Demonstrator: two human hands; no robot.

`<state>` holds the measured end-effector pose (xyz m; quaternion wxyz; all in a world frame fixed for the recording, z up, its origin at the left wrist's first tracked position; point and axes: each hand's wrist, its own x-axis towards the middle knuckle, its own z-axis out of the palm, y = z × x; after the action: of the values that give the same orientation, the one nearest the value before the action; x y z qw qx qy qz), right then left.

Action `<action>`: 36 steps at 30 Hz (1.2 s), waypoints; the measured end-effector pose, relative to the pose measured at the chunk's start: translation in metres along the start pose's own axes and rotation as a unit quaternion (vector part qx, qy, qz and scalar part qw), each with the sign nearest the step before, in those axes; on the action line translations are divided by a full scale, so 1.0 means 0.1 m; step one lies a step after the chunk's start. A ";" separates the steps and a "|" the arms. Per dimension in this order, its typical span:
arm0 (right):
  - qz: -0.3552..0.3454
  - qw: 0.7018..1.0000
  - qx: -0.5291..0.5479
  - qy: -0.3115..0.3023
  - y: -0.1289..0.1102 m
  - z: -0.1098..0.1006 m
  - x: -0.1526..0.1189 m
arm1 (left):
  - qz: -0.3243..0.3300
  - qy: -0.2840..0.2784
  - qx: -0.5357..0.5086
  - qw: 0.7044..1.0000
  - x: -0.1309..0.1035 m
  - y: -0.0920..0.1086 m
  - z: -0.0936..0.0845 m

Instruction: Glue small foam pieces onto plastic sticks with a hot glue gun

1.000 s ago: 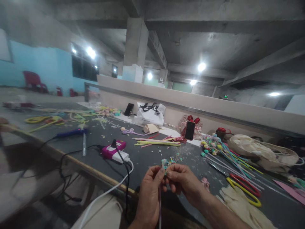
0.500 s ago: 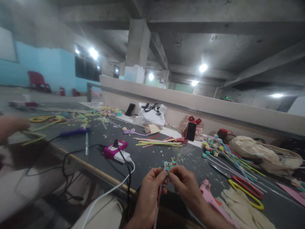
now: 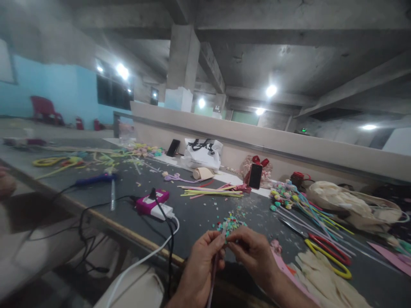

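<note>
Our left hand (image 3: 205, 265) pinches one pale purple stem (image 3: 212, 278) between thumb and forefinger. Its long axis runs from seven o'clock, near our body, up to one o'clock, where the tip stands out of the fingers. Our right hand (image 3: 253, 252) has its fingertips pressed together just beside this tip; what they pinch, we cannot tell. The left hand is the nearer one, as it holds the stem.

Just beyond, at twelve o'clock, lie small coloured bits (image 3: 233, 223), too many for counting. At three o'clock are one pair of scissors (image 3: 327, 256), at four one pale glove pile (image 3: 324, 278), at ten one purple power block (image 3: 146, 205). Two phones lean upright: one (image 3: 255, 176) at one o'clock, one (image 3: 173, 148) at eleven.
</note>
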<state>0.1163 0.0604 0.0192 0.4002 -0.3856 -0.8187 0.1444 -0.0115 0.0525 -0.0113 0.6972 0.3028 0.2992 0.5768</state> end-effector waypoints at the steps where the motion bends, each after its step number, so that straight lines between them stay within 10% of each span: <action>1: -0.010 1.000 -0.009 -0.001 -0.02 0.00 0.00 | 0.001 -0.001 0.002 1.000 0.00 -0.01 0.00; 18: 0.059 0.993 0.065 -0.075 0.01 -0.66 -0.06 | -0.097 -0.038 0.206 0.973 -0.15 0.04 0.13; 36: 0.143 0.984 0.098 -0.036 0.03 -0.48 -0.27 | -0.094 -0.037 0.284 0.954 -0.18 0.08 0.20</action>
<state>0.1649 0.0390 0.0339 0.3818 -0.4523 -0.7507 0.2932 -0.0034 0.0345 0.0088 0.6439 0.4796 0.4519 0.3888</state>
